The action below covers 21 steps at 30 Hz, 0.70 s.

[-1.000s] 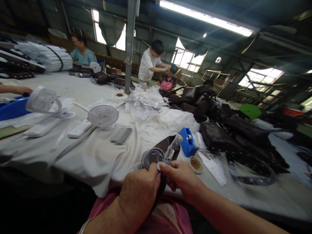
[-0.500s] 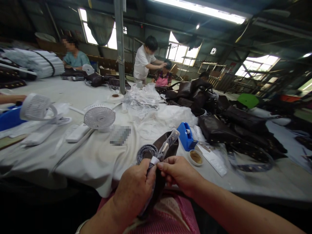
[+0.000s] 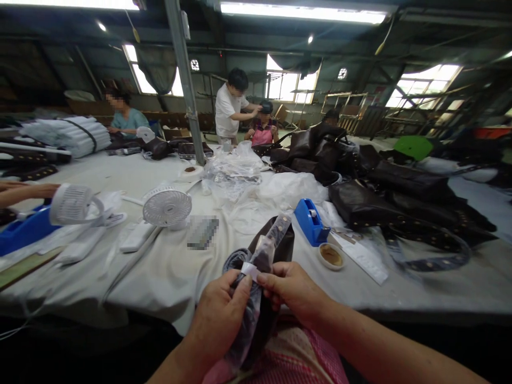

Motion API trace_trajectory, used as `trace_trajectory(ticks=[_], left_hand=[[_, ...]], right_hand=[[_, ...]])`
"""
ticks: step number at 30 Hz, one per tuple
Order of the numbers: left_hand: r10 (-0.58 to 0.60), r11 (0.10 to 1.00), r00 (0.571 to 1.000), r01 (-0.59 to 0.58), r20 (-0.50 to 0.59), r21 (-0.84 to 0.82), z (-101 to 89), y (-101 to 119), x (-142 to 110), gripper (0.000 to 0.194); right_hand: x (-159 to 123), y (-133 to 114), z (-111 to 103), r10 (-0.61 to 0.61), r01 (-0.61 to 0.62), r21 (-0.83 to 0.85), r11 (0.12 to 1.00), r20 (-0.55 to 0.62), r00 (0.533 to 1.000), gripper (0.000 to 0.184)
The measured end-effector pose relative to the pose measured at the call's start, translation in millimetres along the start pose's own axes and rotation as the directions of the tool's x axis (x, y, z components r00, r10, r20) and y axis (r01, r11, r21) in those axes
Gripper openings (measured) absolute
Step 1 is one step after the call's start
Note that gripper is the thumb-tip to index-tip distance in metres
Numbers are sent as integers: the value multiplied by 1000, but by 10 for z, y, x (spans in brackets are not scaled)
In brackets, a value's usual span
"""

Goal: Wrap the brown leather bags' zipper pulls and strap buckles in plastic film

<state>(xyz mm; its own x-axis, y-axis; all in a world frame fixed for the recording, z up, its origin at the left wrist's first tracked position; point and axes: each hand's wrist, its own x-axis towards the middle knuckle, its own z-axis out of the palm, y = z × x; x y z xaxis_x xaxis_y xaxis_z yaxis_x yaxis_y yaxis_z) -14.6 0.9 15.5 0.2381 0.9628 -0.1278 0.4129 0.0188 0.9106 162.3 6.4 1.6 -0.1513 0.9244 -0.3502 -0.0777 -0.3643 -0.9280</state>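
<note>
A dark brown leather bag [image 3: 288, 240] leans on the table edge in front of me and runs down to my lap. Along it lies a studded strap [image 3: 264, 250] in clear plastic film, with a grey roll [image 3: 236, 260] beside it. Around the strap goes a short white band [image 3: 250, 270], like tape or paper. My left hand [image 3: 220, 309] is closed on the wrapped strap, its thumb beside the band. My right hand [image 3: 294, 288] pinches the band's other end between thumb and forefinger; its lower fingers are curled against the bag.
Just beyond stand a blue tape dispenser [image 3: 311, 223] and a roll of brown tape [image 3: 331, 256]. Dark bags [image 3: 368, 205] are heaped at right. Two white fans [image 3: 167, 207] stand at left, near a co-worker's arm [image 3: 28, 193]. Plastic bags [image 3: 236, 173] cover the middle, before a metal post [image 3: 186, 80].
The view has tilted slightly. The strap's wrapped top has shifted left a little and shows more fully. Both hands keep their hold at the white band.
</note>
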Motion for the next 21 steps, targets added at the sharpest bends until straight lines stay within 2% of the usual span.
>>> trace_trajectory(ticks=[2,5,8,11,13,14,16,17,19,21], left_hand=[[-94,980,994,103,62,-172,-15,-22,10,43],[-179,901,969,230,168,-368,-47,-24,29,50],[-202,845,949,293,241,-447,-72,-5,47,52],[-197,850,946,295,257,-436,-97,15,52,51],[-173,912,956,246,237,-329,-143,40,37,51],[-138,959,970,181,200,-216,-179,59,24,50],[-39,991,998,33,49,129,-269,109,-11,50],[31,950,998,-14,-48,313,-311,137,-28,51],[192,831,962,-53,-195,554,-361,185,-52,55],[304,776,931,-118,-204,620,-339,215,-46,61]], right_hand=[[2,47,-15,-49,44,82,996,56,997,38],[12,113,-18,-91,72,177,982,104,990,31],[20,141,-4,-108,74,234,969,137,985,29],[27,131,17,-154,98,274,957,194,969,32],[40,128,31,-161,100,279,955,206,965,35],[48,131,39,-152,91,284,954,201,968,35],[63,143,58,-132,73,296,952,184,974,35],[67,148,69,-125,68,297,952,175,977,36],[65,144,91,-123,78,264,961,157,980,38],[52,115,103,-137,103,214,971,152,979,39]])
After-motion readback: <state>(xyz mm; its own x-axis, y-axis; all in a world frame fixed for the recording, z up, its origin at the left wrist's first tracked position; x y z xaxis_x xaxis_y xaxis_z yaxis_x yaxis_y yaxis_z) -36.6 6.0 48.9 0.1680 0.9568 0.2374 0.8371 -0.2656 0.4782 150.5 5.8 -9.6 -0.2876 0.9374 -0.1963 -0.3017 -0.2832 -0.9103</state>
